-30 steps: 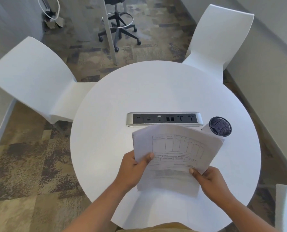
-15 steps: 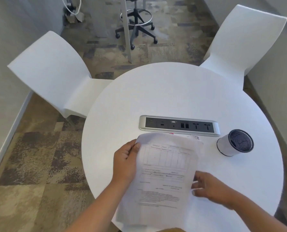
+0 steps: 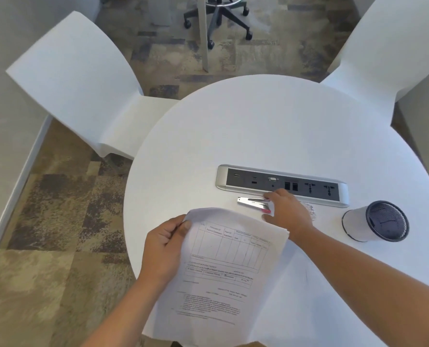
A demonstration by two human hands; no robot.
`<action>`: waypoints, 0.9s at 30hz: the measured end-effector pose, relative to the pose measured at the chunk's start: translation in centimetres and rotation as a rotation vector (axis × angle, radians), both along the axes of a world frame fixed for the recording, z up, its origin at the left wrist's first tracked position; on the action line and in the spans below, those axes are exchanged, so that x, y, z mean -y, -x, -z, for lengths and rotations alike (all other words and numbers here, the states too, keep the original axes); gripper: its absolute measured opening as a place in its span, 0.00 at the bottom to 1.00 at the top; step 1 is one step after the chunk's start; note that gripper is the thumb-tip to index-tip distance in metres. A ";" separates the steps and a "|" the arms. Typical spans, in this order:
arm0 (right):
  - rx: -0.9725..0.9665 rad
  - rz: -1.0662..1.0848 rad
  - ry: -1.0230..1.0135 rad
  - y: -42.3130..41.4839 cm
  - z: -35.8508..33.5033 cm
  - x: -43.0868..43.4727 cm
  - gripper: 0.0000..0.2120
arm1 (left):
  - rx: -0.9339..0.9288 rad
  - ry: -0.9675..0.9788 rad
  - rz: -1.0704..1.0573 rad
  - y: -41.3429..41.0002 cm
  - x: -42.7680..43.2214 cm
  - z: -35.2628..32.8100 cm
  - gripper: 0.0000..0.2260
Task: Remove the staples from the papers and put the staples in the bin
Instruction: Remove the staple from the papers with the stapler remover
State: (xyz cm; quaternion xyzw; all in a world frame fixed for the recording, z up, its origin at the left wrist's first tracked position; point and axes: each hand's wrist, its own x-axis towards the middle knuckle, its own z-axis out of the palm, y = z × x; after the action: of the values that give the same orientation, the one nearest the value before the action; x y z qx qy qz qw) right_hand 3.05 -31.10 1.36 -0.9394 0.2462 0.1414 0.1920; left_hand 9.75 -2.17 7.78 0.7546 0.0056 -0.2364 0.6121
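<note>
right now the landmark is the long silver-framed power and data strip (image 3: 282, 185) sunk into the round white table (image 3: 271, 131), and everything sits on the near side of it. just in front of the strip's middle lies a small silver metal stapler-like tool with a pink tip (image 3: 253, 203), flat on the tabletop and pointing away to the strip's left end. the right hand (image 3: 288, 212) reaches over it from the near side, fingers loosely curled and a little spread, with the fingertips (image 3: 268, 195) at the tool's pink end; whether they grip it or only touch it cannot be told. close behind that hand, between it and the strip's right half, a small pale crumpled scrap (image 3: 311, 212) shows, too blurred to name. off the strip's right end and nearer the viewer stands a white cup-shaped bin with a dark mesh inside (image 3: 376, 224), tilted so its mouth faces up and toward the camera, well apart from both hands. the stapled white printed papers with a ruled form table (image 3: 223, 269) are nearest the viewer, in front of the strip's left half, lifted and curling at the top edge. the left hand (image 3: 164, 249) holds them at their upper left corner, thumb on top and fingers pressed together beneath, pinching the sheets. the staple itself cannot be made out. two white moulded chairs (image 3: 78, 78) stand beyond the table on the strip's far side, one at each end.
</note>
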 end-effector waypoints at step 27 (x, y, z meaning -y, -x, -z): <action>0.438 -0.421 -0.116 5.5 -23.6 -5.0 0.21 | 0.272 0.040 0.287 6.0 3.7 -10.1 0.17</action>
State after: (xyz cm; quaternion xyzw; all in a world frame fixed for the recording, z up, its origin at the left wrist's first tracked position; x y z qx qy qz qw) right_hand -2.45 -26.07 24.94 -0.9654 -0.0098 -0.0140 0.2601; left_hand 3.78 -5.89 17.88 0.7604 -0.1894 -0.2171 0.5820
